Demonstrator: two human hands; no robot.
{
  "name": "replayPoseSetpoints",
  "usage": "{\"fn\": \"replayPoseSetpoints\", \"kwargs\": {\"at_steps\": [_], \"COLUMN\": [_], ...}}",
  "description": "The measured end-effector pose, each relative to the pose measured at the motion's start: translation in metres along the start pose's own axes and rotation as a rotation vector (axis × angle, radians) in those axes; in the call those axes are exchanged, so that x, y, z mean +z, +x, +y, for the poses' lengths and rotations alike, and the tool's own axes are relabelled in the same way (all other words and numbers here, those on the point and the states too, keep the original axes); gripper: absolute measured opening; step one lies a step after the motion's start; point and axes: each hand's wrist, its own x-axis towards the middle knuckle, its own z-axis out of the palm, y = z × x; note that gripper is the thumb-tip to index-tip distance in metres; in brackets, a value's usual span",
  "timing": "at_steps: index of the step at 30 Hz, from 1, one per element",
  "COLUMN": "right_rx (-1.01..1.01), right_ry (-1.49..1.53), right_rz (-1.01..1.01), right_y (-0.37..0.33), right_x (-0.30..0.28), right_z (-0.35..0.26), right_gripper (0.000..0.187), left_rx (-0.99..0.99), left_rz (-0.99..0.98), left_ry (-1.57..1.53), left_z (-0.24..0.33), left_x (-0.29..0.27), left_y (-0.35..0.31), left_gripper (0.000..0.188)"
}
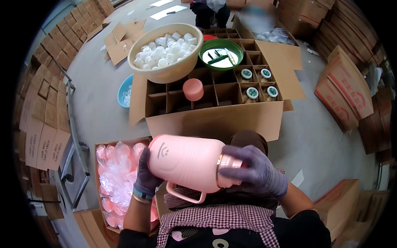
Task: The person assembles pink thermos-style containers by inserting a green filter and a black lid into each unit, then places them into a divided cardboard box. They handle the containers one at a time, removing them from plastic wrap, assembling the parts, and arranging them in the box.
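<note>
Pink jug [188, 161] with side handle [182, 197], dark smiling-face print [163, 152] and shiny neck band [218, 167], held on its side, base left.

Beyond the left side of the purple-and-white checked cloth apron [215, 217], the dark-grey-gloved left hand [147, 175] cups upright; beyond its right, the purple-grey-gloved right hand [260, 171] curls inward, fingers blurred.

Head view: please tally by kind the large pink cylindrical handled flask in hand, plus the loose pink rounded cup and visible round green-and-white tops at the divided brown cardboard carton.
Large pink cylindrical handled flask: 1
Loose pink rounded cup: 1
Round green-and-white tops: 4
Total: 6
</note>
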Motion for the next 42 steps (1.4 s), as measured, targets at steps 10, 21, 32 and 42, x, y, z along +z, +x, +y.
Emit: {"fn": "replayPoseSetpoints", "kwargs": {"at_steps": [10,21,32,42], "right_rx": [0.757,0.97,0.729,0.5], "right_ry": [0.946,0.941,0.656,0.063], "right_rz": [0.43,0.311,0.436,0.664], "right_y": [-0.034,-0.076,-0.1,-0.125], "right_x": [-0.01,-0.004,-0.025,-0.044], "right_z": [0.077,0.122,0.118,0.117], "right_gripper": [0.112,0.098,0.072,0.069], "left_rx": [0.866,1.148,0.148,0.631], "left_rz": [-0.097,-0.434,-0.225,-0.123], "left_ry": [1.304,1.603,0.563,1.26], "left_z": [-0.007,-0.04,-0.021,-0.026], "left_x": [0.099,0.104,0.1,0.109], "left_y": [0.066,0.048,0.121,0.113], "left_gripper": [0.108,0.109,0.102,0.099]}}
